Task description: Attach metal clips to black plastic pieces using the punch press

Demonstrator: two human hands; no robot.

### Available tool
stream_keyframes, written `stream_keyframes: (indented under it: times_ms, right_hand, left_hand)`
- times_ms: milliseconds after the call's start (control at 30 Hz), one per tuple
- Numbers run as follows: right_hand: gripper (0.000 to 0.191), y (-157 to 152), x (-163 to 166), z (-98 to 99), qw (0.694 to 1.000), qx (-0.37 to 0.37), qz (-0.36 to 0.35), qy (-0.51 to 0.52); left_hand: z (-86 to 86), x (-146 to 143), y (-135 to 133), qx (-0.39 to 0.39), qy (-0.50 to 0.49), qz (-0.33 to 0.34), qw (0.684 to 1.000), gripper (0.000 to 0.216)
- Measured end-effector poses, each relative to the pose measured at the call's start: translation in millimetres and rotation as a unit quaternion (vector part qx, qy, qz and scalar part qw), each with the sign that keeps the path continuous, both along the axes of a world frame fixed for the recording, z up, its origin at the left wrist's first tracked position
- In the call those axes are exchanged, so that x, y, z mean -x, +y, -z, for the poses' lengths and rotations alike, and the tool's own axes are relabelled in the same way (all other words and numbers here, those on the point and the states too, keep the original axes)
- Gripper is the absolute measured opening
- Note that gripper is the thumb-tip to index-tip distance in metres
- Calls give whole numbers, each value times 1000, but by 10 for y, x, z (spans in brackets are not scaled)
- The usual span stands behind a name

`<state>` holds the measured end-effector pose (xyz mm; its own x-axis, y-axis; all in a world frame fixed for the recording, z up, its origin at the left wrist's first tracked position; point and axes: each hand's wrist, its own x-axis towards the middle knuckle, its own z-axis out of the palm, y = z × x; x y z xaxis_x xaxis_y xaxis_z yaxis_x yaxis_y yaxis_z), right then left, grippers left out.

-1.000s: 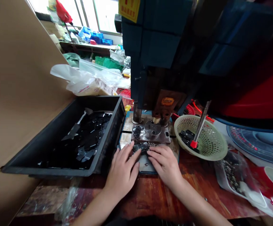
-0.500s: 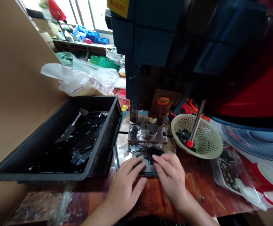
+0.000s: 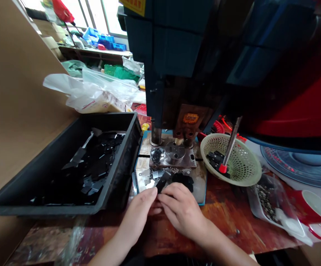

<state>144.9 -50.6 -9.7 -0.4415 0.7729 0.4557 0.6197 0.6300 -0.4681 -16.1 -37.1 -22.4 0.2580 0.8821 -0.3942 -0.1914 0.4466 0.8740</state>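
Note:
My left hand (image 3: 143, 207) is closed at the front edge of the press bed, its thumb on a small flat black plate (image 3: 162, 183). My right hand (image 3: 183, 209) meets it there, fingers pinched on the near end of the same plate, partly hiding it. Just beyond my right fingers lies a pile of black plates (image 3: 184, 179) on the metal press bed (image 3: 200, 190). Small shiny metal pieces (image 3: 157, 173) are scattered to its left. Behind them stands a die block with a round steel disc (image 3: 174, 152), under the press head (image 3: 189, 120).
A deep black tray (image 3: 99, 207) of dark flat pieces stands to the left. On the right are a pale green basket (image 3: 249, 162) with black parts, a metal rod (image 3: 232, 144), a plastic bag of small parts (image 3: 268, 203) and a red mug (image 3: 312, 214).
My hands have come together near the bed's front edge. My right hand has moved left from the black pile, and a black plate now sits between both hands' fingers.

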Motion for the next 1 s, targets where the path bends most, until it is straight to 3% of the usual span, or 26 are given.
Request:
stream_keyframes:
  times_ms: [100, 167, 267, 333, 400, 600, 733, 833, 1000]
  right_hand:
    - [26, -11, -51, 40, 1000, -13, 6, 0]
    - [22, 45, -158, 65, 996, -41, 85, -5]
    - [16, 240, -362, 73, 969, -43, 229, -86]
    - [13, 392, -464, 60, 954, -25, 258, -152]
    - [11, 508, -509, 47, 949, -12, 252, -191]
    - [13, 551, -441, 76, 952, -14, 234, -197]
    - [14, 563, -428, 48, 963, 11, 254, -86]
    - [13, 710, -433, -50, 964, 10, 264, 0]
    - [11, 1099, -402, -185, 967, 27, 247, 60]
  left_hand:
    - [-43, 14, 18, -46, 89, 12, 995, 34]
    - [-77, 43, 29, -131, 166, 19, 977, 32]
    - [-111, 82, 64, -337, 284, 54, 896, 25]
    - [-111, 77, 109, -437, 319, 80, 837, 22]
    - [-94, 47, 163, -472, 328, 80, 814, 21]
    - [-67, -24, 281, -425, 293, 60, 854, 21]
    - [-117, -33, 359, -349, 255, -5, 902, 20]
    - [-157, -58, 452, -288, 224, -46, 930, 26]
    - [-218, -108, 579, -264, 200, -71, 941, 27]
